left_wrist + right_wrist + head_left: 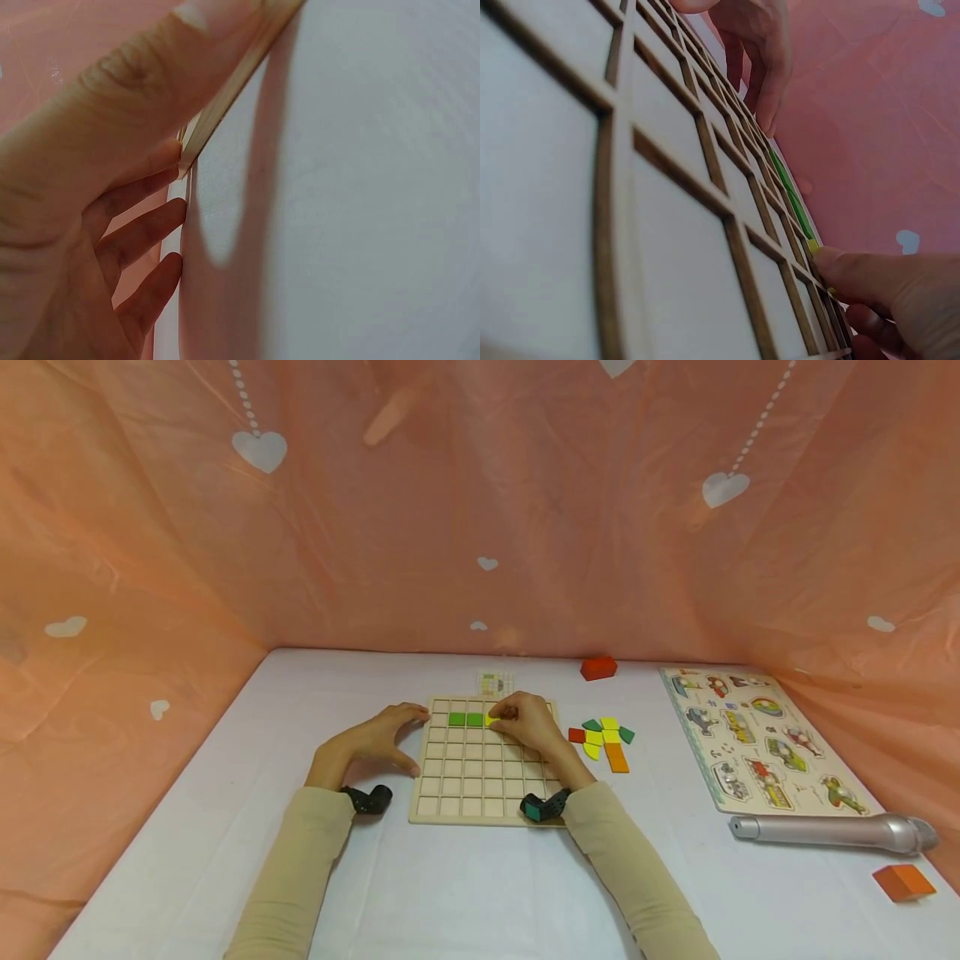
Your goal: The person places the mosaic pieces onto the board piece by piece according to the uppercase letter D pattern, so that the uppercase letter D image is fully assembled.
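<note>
A wooden grid board (482,768) lies on the white table. Two green square tiles (466,719) sit side by side in its second row from the far edge. Just right of them, my right hand (528,724) pinches a yellow tile (813,245) between thumb and fingers, down at the board's surface; the hand hides part of the tile. My left hand (378,737) is at the board's left side, thumb and fingers spread apart. In the left wrist view, its thumb (142,82) lies along the board's edge and the other fingers reach toward the far corner.
Right of the board lie loose red, green, yellow and orange tiles (592,737). A small pattern card (495,682) lies behind it, and a red block (598,668) farther back. A picture puzzle board (765,739), silver microphone (832,832) and orange block (903,882) are at the right.
</note>
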Tool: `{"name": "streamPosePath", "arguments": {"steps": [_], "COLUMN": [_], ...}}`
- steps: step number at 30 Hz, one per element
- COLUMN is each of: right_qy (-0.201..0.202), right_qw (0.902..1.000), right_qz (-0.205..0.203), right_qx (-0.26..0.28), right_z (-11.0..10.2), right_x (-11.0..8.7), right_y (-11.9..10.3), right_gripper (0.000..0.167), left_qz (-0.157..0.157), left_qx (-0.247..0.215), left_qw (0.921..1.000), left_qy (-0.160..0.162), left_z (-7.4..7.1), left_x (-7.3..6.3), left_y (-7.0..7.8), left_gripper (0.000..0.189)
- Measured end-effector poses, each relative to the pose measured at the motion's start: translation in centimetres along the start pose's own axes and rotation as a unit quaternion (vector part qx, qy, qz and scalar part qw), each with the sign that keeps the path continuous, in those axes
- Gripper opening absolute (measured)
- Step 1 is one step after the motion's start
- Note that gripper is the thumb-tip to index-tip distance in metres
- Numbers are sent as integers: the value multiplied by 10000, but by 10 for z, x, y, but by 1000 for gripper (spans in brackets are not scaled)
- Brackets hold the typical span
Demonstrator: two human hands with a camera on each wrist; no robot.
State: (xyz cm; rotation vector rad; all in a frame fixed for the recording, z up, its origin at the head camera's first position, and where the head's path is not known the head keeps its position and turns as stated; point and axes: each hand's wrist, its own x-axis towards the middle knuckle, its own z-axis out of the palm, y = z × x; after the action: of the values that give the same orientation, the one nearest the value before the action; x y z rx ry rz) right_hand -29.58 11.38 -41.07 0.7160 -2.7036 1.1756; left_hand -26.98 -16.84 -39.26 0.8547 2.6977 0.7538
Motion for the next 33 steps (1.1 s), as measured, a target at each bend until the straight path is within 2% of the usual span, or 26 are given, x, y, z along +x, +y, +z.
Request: {"name": "streamPosePath", "arguments": {"steps": [7,12,16,20,28,30,33], "right_qy": [-52,-446,-586,-377,113,203,217], "right_qw": [9999,9987,9977,9988,9998,9996,9977], "right_qz": [-112,-187,-296,-318,-93,59,511], "right_qx": [-65,129,136,-31,-138,-211,-400], "right_z": [-2,-10,-20,-37,-81,-89,-98], "right_x": [0,-2,-3,-5,-19,-23,-30], "right_y": [1,0,1,6,18,23,29], "right_gripper": [8,17,23,23,22,22,22], "left_qz": [34,-20,-80,-107,-56,-81,-134], "left_qx": [35,35,-11,-46,25,3,-23], "left_qw": [10000,10000,10000,9999,10000,10000,9999], "left_qy": [-33,-46,-30,0,-23,-16,-17], "left_z": [0,0,0,0,-1,-1,0], "left_x": [1,1,0,0,2,2,1], "left_y": [0,1,3,3,0,0,-1], "left_gripper": [93,94,95,95,95,95,96]}}
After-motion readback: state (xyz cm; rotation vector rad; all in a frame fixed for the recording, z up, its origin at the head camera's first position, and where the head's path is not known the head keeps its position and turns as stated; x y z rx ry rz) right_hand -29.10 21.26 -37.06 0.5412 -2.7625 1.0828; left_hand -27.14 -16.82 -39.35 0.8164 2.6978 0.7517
